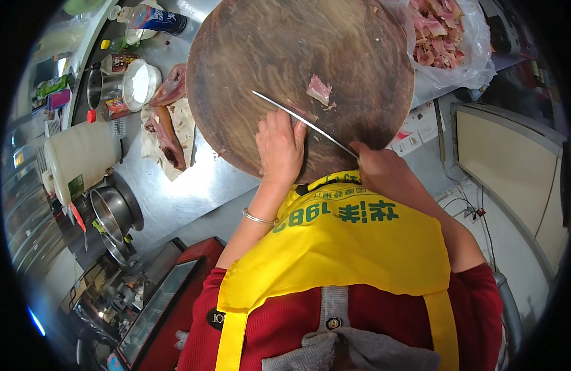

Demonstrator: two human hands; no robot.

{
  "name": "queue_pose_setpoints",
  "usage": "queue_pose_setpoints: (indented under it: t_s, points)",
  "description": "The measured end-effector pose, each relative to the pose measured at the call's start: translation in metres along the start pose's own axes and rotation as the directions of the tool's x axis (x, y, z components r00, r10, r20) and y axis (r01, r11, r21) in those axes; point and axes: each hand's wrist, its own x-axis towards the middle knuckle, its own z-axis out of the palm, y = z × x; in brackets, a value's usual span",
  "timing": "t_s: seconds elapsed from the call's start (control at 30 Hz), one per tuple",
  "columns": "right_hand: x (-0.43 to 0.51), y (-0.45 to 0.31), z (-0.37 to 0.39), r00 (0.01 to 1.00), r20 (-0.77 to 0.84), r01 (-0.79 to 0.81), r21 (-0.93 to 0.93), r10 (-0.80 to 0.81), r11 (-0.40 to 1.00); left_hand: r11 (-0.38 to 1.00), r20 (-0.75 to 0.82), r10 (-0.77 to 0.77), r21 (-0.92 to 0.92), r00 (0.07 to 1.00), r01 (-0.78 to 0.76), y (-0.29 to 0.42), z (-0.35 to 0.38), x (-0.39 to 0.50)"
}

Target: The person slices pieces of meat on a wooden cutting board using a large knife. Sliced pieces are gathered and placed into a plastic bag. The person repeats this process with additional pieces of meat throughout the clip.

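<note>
A round wooden chopping block (290, 51) lies before me. My right hand (376, 162) grips a knife (304, 121) near the block's lower right edge, its blade slanting up and left across the wood. Behind the blade, my left hand (281, 141) rests with curled fingers on the block, close against the knife. A narrow strip of meat (306, 112) lies along the blade's far side; whether my fingers touch it is hidden. Just beyond lies a pale pink piece of meat (319, 89) with small scraps beside it.
Pieces of cured meat (165, 134) lie left of the block, one on a cloth (188, 125). A plastic bag (475, 60) of sliced meat (436, 37) stands upper right. Bottles (160, 21), a white-filled tub (141, 86) and metal pots (111, 211) line the steel counter's left side.
</note>
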Motion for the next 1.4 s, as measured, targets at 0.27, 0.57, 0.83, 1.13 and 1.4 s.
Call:
queue_pose_setpoints:
  t_s: [0.27, 0.57, 0.83, 1.13, 1.4]
  points:
    - [0.056, -0.017, 0.02, 0.892, -0.31, 0.324, -0.068, -0.329, 0.944, 0.999, -0.008, -0.005, -0.049, 1.0, 0.005, 0.003, 0.0, -0.001]
    - [0.081, -0.037, 0.015, 0.943, -0.205, 0.235, -0.152, -0.263, 0.96, 0.997, -0.078, -0.081, 0.01, 0.994, 0.082, -0.002, 0.005, 0.001]
    - [0.04, -0.016, 0.017, 0.96, -0.21, 0.176, -0.075, -0.188, 0.982, 0.999, -0.066, -0.043, 0.005, 0.997, 0.043, 0.004, 0.005, -0.005]
    - [0.104, -0.036, 0.011, 0.906, -0.326, 0.256, -0.085, -0.27, 0.963, 1.0, -0.119, 0.028, -0.002, 0.993, -0.028, 0.004, 0.001, -0.011]
    - [0.05, -0.011, -0.012, 0.923, -0.321, 0.218, -0.023, -0.214, 0.976, 0.995, -0.2, -0.064, -0.082, 0.978, 0.048, 0.001, 0.003, -0.018]
